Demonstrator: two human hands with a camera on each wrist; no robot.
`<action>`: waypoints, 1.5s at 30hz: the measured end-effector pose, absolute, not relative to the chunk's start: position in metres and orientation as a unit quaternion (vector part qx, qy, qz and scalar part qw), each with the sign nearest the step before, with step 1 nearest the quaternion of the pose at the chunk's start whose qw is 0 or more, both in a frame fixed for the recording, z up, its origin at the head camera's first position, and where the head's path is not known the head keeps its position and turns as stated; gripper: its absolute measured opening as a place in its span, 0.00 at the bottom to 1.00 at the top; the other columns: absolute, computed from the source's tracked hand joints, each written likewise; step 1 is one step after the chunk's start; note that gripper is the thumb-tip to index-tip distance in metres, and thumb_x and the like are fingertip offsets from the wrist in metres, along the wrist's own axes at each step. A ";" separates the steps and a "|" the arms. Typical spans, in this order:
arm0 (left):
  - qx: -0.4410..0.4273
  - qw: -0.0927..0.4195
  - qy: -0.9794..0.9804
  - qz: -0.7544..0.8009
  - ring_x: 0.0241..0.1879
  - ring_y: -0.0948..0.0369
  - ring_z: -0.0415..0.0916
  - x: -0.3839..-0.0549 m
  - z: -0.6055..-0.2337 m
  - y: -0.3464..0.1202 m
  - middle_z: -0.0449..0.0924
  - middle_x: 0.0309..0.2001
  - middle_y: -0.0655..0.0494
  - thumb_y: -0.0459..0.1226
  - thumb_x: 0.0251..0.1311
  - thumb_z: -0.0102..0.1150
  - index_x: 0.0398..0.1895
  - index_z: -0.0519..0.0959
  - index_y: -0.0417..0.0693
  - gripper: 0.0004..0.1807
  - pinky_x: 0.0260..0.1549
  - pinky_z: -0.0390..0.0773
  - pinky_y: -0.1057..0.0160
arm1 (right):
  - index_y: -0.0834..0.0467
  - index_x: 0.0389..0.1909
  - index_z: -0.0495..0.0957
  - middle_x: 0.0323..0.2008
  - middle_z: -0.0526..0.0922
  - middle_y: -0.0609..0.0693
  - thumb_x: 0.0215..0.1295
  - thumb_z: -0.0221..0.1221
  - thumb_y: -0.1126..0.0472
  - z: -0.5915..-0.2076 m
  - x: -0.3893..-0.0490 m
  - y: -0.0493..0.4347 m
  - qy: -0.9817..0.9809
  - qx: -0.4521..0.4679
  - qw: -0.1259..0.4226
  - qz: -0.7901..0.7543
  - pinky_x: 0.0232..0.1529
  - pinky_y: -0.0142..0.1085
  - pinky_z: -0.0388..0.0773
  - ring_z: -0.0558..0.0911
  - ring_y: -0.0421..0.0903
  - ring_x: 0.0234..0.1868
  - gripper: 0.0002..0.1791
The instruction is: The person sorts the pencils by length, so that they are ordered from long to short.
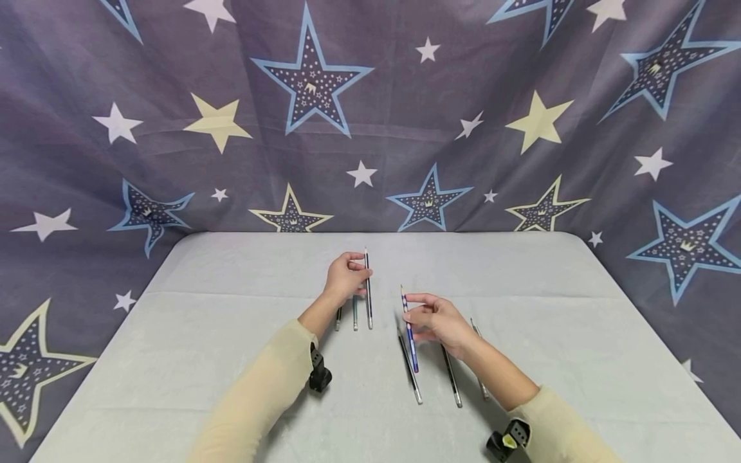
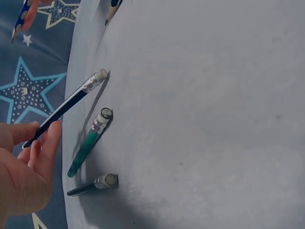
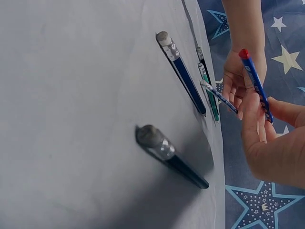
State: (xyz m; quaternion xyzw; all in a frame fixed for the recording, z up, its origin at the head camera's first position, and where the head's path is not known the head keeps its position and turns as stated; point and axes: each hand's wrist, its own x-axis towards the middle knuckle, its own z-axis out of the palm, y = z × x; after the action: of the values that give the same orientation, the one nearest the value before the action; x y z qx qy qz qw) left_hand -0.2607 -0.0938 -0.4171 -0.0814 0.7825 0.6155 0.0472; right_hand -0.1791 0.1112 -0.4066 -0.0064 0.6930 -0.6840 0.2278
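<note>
While pinching a striped pencil [image 1: 368, 305] in the left hand [image 1: 344, 278] near a green pencil [image 2: 86, 150] and a blue patterned pencil [image 1: 411, 344] in the right hand [image 1: 439, 321] near a dark pencil [image 1: 409, 366] on the grey table [image 1: 521, 270], probably best to move each slowly, ends clear of neighbours.

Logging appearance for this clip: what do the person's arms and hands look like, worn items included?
Both arms wear plain cream-beige sleeves, left sleeve and right sleeve, ending short of the hands. A small black device sits at the left cuff; another black device, with a yellowish patch, at the right. Left hand and right hand are gloveless.
</note>
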 end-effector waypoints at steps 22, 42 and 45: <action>-0.098 0.086 0.796 0.591 0.23 0.63 0.74 -0.269 -0.430 -0.087 0.75 0.38 0.49 0.29 0.55 0.61 0.54 0.73 0.42 0.22 0.23 0.84 0.64 | 0.64 0.62 0.65 0.32 0.77 0.45 0.60 0.58 0.66 -0.408 -0.180 0.113 0.696 -0.004 0.226 -0.682 0.34 0.34 0.82 0.78 0.39 0.29 0.27; -0.090 0.067 0.860 0.498 0.14 0.65 0.74 -0.275 -0.435 -0.075 0.81 0.42 0.44 0.30 0.53 0.63 0.54 0.74 0.39 0.23 0.16 0.81 0.68 | 0.64 0.62 0.66 0.32 0.78 0.45 0.60 0.58 0.66 -0.409 -0.183 0.116 0.698 0.002 0.223 -0.680 0.32 0.32 0.82 0.77 0.38 0.28 0.27; -0.082 0.058 0.872 0.479 0.12 0.67 0.73 -0.274 -0.435 -0.074 0.81 0.42 0.44 0.31 0.53 0.63 0.54 0.74 0.38 0.22 0.15 0.80 0.69 | 0.64 0.62 0.65 0.31 0.78 0.45 0.60 0.58 0.67 -0.408 -0.185 0.117 0.702 0.002 0.221 -0.677 0.32 0.31 0.81 0.77 0.38 0.28 0.28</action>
State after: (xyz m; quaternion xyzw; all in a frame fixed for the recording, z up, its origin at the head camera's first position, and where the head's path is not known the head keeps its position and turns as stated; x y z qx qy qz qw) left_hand -0.2741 -0.0743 -0.4345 -0.0817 0.8722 0.4789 0.0578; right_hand -0.1853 0.1166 -0.4082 0.0023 0.7017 -0.6773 0.2214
